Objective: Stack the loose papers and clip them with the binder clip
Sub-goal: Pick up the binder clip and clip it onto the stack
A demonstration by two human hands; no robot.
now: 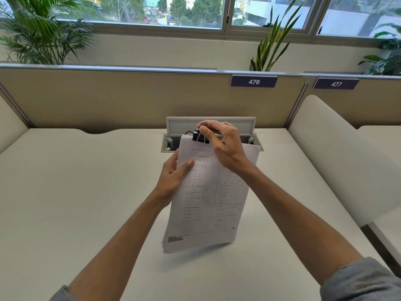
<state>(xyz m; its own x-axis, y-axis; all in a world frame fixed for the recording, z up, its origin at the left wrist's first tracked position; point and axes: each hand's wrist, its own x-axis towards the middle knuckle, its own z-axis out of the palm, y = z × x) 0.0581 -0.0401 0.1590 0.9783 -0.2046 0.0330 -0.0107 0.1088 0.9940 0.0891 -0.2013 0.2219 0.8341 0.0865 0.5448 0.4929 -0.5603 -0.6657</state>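
White printed sheets, gathered into one stack of papers (213, 196), are held upright and slightly tilted above the desk (76, 192), the lower edge lifted clear of the surface with a soft shadow cast beneath. Small print in two columns is seen on the front sheet; the text is too fine to read. At the bottom left corner several sheet edges are fanned a little out of line.

The left hand (173, 178) is closed on the left edge of the stack, about a third of the way down, thumb pressed on the front face, the other fingers hidden behind the paper.

A black binder clip (200, 136) is seated on the top edge of the stack, left of centre. Its wire handles are pinched between thumb and fingertips of the right hand (225, 144), which is curled over the clip from the right. Whether the clip's jaws are spread or fully closed on the paper cannot be told.

Behind the stack an open cable hatch (210, 126) is set in the desk, its lid raised. A beige partition (130, 96) is noted beyond, carrying number plates 476 (253, 81) and 477 (336, 84). Potted plants (39, 38) and a window (165, 11) are seen above. Grey sleeves (360, 283) are pushed back on both forearms.
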